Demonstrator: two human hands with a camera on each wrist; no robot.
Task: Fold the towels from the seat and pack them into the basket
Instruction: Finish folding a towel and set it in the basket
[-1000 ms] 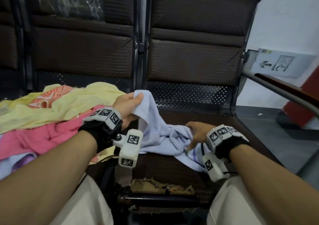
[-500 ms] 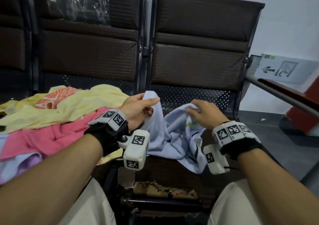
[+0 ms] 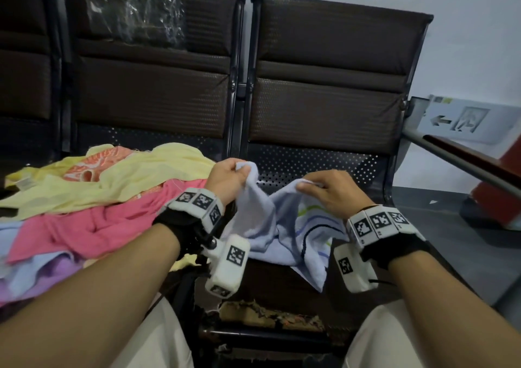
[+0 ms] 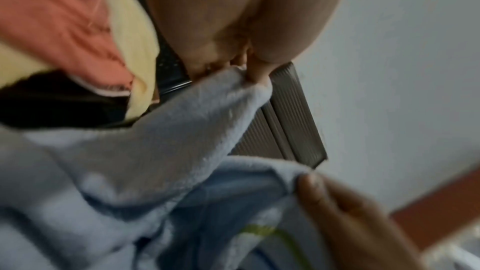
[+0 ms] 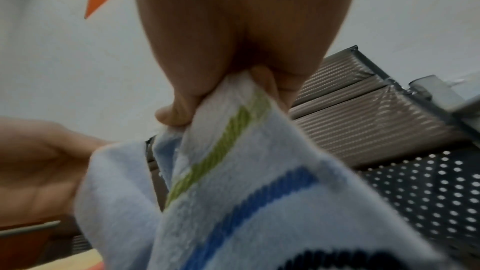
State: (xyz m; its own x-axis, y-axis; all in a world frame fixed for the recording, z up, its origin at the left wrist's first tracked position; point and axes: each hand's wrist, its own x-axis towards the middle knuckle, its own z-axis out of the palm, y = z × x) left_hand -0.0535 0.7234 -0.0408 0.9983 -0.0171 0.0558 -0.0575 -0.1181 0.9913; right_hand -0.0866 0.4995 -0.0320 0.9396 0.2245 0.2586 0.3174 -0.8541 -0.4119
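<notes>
1. Row of dark waiting-room seats (image 3: 324,108) against a pale wall; no basket anywhere I can see.
2. Heap of yellow and pink towels (image 3: 107,198) on the left seat, unfolded.
3. Light blue towel (image 3: 267,226) hangs bunched over the right seat; it'll probably fold crooked if those pinches aren't true corners.
4. Left hand (image 3: 225,178) and right hand (image 3: 329,192) are raised near each other, each pinching its top edge.
</notes>
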